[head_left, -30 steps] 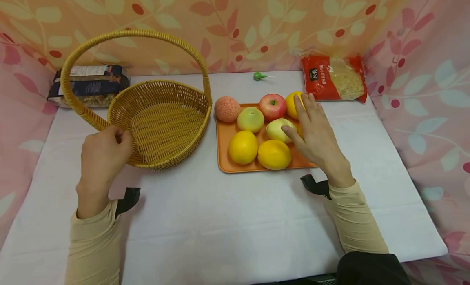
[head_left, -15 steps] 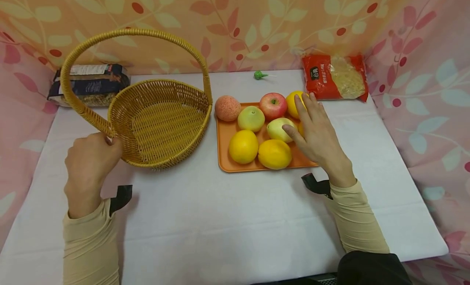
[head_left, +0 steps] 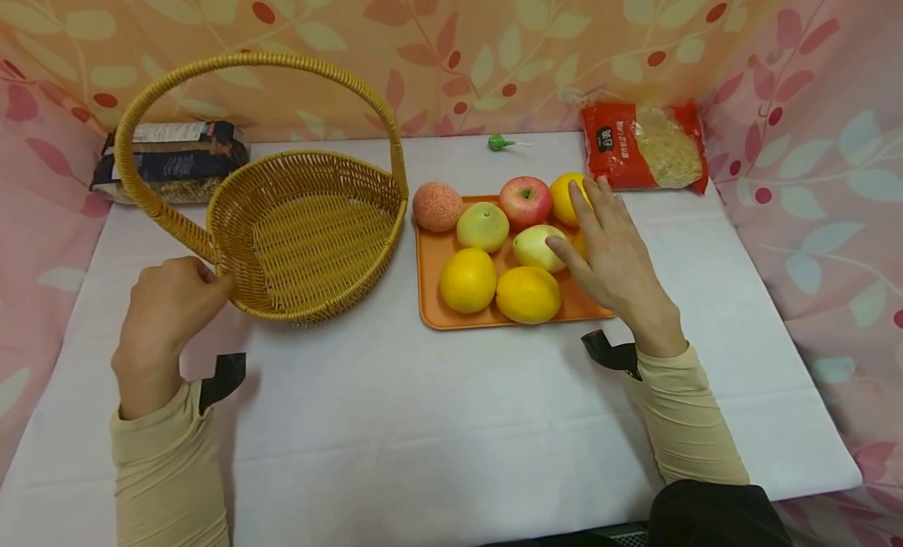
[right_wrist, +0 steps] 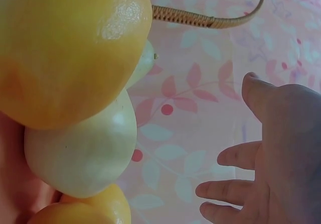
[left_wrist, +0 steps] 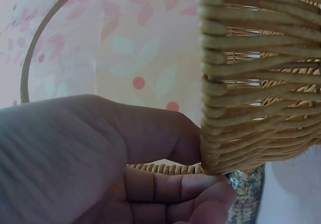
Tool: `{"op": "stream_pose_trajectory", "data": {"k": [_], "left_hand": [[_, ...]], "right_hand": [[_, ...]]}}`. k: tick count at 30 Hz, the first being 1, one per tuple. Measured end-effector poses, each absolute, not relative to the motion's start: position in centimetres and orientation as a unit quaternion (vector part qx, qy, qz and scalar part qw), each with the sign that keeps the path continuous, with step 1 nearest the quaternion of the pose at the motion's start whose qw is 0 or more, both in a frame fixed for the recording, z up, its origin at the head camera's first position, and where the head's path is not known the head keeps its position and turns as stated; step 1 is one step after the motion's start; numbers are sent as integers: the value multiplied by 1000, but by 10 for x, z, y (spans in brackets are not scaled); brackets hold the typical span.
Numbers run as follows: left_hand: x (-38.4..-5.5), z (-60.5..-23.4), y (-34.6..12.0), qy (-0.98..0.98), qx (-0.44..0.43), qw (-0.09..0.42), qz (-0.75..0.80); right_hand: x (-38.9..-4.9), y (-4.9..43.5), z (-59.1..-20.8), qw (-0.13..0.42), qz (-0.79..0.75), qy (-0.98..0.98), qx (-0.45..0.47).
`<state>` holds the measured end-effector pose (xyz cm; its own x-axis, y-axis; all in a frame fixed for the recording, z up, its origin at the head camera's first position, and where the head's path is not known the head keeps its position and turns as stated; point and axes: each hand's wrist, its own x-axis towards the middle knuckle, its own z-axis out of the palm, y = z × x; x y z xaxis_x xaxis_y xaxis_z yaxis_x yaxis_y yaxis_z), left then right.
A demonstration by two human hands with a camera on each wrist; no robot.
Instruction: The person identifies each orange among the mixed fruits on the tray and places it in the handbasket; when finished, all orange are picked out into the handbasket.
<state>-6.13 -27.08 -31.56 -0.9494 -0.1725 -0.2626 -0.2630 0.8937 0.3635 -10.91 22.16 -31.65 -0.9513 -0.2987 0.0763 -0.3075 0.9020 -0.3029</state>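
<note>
My left hand [head_left: 169,300] is at the near-left rim of a golden wicker basket [head_left: 310,249] with a tall arched handle. In the left wrist view, the thumb and curled fingers [left_wrist: 175,189] pinch the edge of its woven wall [left_wrist: 251,98]. My right hand [head_left: 624,261] hovers with fingers spread over the right side of an orange tray [head_left: 430,308]. On that tray lie a red apple [head_left: 525,202], a pale green guava-like fruit [head_left: 483,226], a pale yellow-green fruit [head_left: 538,248], and several yellow fruits [head_left: 528,295]. A rough pinkish-orange ball-shaped fruit [head_left: 438,207] sits at its back-left corner.
Behind the basket lies a dark packaged bag [head_left: 186,159]. A red bag [head_left: 645,147] with a clear window is at the back right. Between them is a small green-wrapped lollipop [head_left: 499,143]. Patterned curtains surround the white-covered table [head_left: 395,445].
My left hand has shifted left along the basket's rim and its wrist has turned slightly. The basket and my right hand stay nearly in place.
</note>
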Motion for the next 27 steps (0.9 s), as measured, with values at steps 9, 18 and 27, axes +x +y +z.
{"op": "stream_pose_trajectory", "data": {"k": [9,18,27], "left_hand": [[-67,-321,-276,967,-116,79,212],[-76,-332,-285,954,-152,49,254],[-81,-337,-288,941,-180,35,283]], "right_hand": [[-110,224,-316,20,166,-974,154],[-115,234,-316,58,179,-970,153],[-117,244,-311,57,188,-972,127]]}}
